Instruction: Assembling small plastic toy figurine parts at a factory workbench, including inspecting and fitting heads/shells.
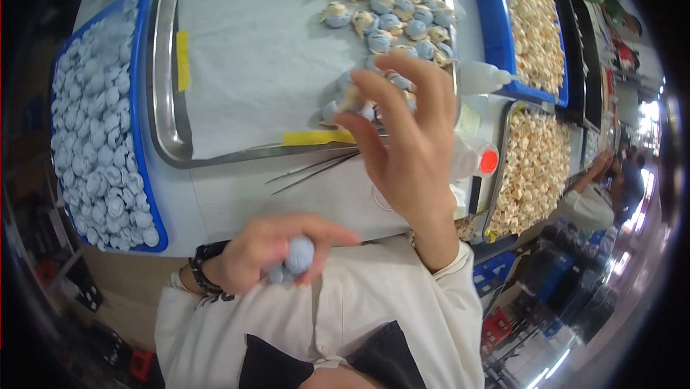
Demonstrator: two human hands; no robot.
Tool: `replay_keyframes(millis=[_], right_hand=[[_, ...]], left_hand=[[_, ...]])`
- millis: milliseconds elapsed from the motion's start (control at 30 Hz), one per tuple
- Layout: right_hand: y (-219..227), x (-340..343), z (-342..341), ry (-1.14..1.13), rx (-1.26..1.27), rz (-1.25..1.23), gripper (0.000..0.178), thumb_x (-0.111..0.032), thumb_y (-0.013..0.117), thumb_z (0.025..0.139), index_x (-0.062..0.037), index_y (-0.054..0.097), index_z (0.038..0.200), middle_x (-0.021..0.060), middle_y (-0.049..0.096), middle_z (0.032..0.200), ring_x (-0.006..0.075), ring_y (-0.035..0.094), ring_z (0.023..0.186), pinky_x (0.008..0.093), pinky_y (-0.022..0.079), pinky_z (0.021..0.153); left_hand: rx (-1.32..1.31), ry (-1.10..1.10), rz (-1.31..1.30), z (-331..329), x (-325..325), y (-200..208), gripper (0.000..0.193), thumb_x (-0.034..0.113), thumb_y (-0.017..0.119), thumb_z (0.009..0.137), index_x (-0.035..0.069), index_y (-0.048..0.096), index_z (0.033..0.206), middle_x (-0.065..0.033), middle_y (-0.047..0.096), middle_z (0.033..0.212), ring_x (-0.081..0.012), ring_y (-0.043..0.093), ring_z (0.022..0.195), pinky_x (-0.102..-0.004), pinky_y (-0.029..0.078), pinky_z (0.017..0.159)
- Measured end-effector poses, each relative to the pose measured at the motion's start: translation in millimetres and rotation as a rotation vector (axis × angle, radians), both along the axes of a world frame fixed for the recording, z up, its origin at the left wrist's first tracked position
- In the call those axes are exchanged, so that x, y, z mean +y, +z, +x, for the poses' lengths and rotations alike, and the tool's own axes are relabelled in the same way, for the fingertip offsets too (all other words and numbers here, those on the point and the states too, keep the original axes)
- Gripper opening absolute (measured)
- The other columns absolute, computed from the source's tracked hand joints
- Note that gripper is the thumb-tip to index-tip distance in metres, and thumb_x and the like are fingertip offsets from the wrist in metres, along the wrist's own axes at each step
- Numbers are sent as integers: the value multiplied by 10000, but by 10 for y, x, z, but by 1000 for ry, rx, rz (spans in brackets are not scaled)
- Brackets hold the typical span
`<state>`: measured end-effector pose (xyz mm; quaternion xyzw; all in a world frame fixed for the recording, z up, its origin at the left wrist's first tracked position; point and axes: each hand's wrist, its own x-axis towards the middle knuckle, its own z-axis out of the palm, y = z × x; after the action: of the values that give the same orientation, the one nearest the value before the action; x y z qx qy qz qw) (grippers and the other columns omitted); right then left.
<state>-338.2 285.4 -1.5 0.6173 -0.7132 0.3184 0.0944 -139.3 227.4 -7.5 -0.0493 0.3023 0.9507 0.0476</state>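
My left hand (248, 251), close to my chest, is curled around a few rounded blue-grey shell pieces (300, 255), with its index finger stretched out to the right. Over the right part of a metal tray (164, 65), my right hand (406, 141) pinches a small cream piece (351, 99) between thumb and fingertips; blur hides its exact shape. White paper (259, 58) lines the tray. Several small turtle-like figures (381, 4) with cream bodies and blue-grey shells lie on the paper's right side, some behind my right hand.
A blue bin (144, 51) of blue-grey shells stands left. To the right are a blue bin (507, 29) and a tray (535, 173) of cream pieces. Tweezers (313, 173) lie before the metal tray. A white bottle (483, 78) and a red-capped bottle (471, 159) stand beside it.
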Motion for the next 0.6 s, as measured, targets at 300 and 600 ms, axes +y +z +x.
replay_keyframes(millis=[300,600], right_hand=[[-54,-297,-39,-269,189,374,309,-161,705,662,-66,595,935,84,529,1043,271,467,999,396,347,832],[711,1507,-802,-1056,82,0,253,-163,597,835,-32,597,1052,136,595,852,176,545,782,307,430,767]], left_hand=[[104,74,-240,11,2,5,390,176,597,824,-29,464,1128,-73,531,871,-107,487,749,-230,386,675],[-1,177,-26,50,65,65,239,82,645,784,3,504,962,-107,593,904,-124,563,831,-250,430,750]])
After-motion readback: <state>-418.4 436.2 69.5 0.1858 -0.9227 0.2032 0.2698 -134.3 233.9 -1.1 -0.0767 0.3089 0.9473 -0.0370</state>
